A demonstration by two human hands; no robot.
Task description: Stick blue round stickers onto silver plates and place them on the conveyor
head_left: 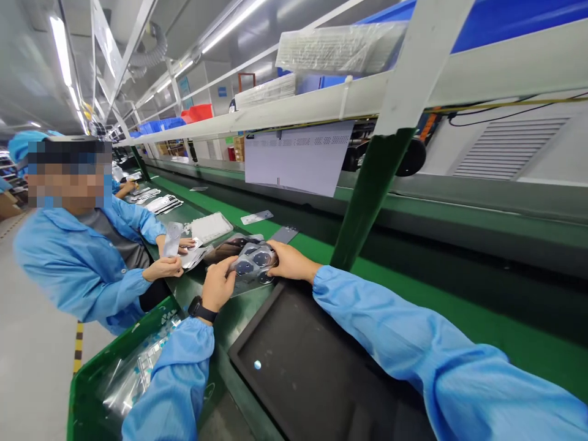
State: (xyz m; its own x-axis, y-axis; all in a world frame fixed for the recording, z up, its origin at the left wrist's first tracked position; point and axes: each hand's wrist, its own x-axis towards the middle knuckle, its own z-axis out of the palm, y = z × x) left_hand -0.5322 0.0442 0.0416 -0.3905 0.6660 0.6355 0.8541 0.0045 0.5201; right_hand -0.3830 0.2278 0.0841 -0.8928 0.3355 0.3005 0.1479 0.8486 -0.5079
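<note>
Between my two hands is a clear plastic bag [250,264] with several round dark lens-like pieces in it. My left hand [219,283], with a black watch at the wrist, grips the bag's left edge between thumb and fingers. On the bag's right side, my right hand [290,262] is closed on its edge. The bag is above the green work surface, just beyond the upper left corner of a black tray [321,361]. More dark pieces in clear wrapping [225,248] lie directly behind it.
A co-worker in a blue coat [82,263] handles silvery sheets at the left. A white tray [211,227] stands beyond my hands. Lower left is a green bin [92,373] with plastic bags. A green post [372,196] rises right of centre.
</note>
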